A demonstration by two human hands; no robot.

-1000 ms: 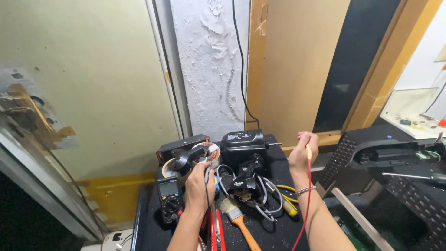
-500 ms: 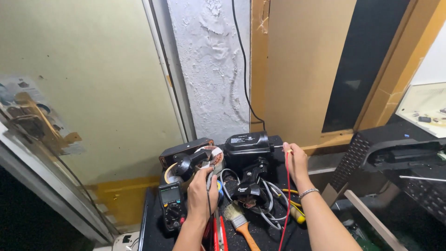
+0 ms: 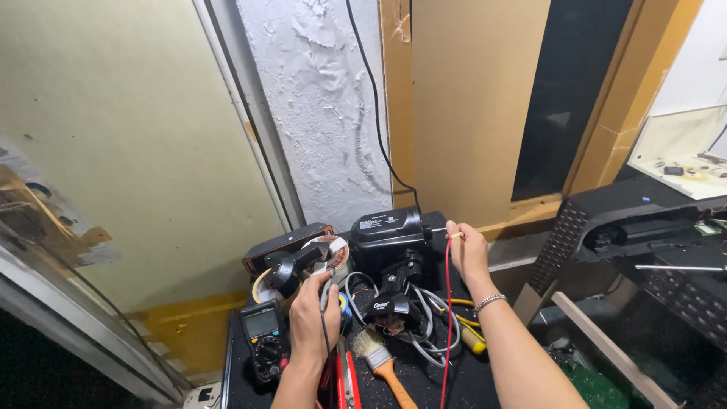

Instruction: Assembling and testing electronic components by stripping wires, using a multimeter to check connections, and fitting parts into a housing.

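Both probes on, fingers pinched tight!
Left hand (image 3: 312,314) gripping black probe (image 3: 326,291) at copper coil (image 3: 333,254); right hand (image 3: 468,250) pinching red probe (image 3: 453,236) beside black power unit (image 3: 388,238). Best kept steady, tips firm. Multimeter (image 3: 265,341) lower left; tangled cables (image 3: 428,318), paintbrush (image 3: 379,356) crowding.

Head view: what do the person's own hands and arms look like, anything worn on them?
Both forearms are bare, no sleeves in view and no gloves. The right hand has a thin silver-coloured bracelet at the wrist. The left hand and its wrist show nothing worn.
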